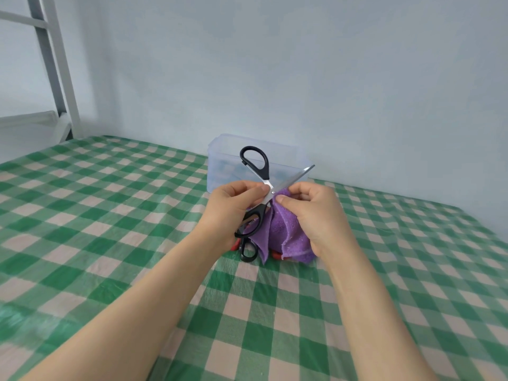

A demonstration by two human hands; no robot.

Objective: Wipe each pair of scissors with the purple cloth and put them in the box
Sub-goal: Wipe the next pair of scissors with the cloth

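Checked tablecloth (110,215) beneath; left hand (231,204) pinches open scissors (262,169) at pivot, right hand (316,215) pinches purple cloth (286,229) alongside; wipe tipward, avoiding edge.

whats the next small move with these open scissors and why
Probably draw the purple cloth up the bare blade toward its tip: the right hand pinches the cloth near the pivot of the open scissors, which the left hand grips, and the blade beyond is uncovered.

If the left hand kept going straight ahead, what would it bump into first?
Probably the clear box, just beyond the left hand and the black scissors it holds, though depth is unclear.
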